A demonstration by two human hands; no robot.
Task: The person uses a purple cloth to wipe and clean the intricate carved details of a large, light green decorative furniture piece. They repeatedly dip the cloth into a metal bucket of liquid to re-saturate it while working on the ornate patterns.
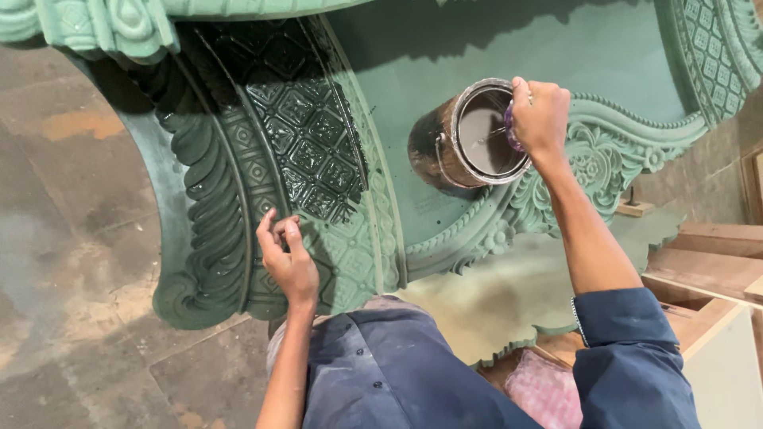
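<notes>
Green carved panel over concrete floor, left hand flat on it, right hand grip closed on paint can rim.

The tin can rests on the carved panel, right of the left hand.

Right hand at tin can rim — perhaps dipping a brush, left hand on carved green panel

left hand: open floor to its left, raised carved panel beneath and ahead | right hand: paint can touching its left, carved border right, flat panel above free
</notes>
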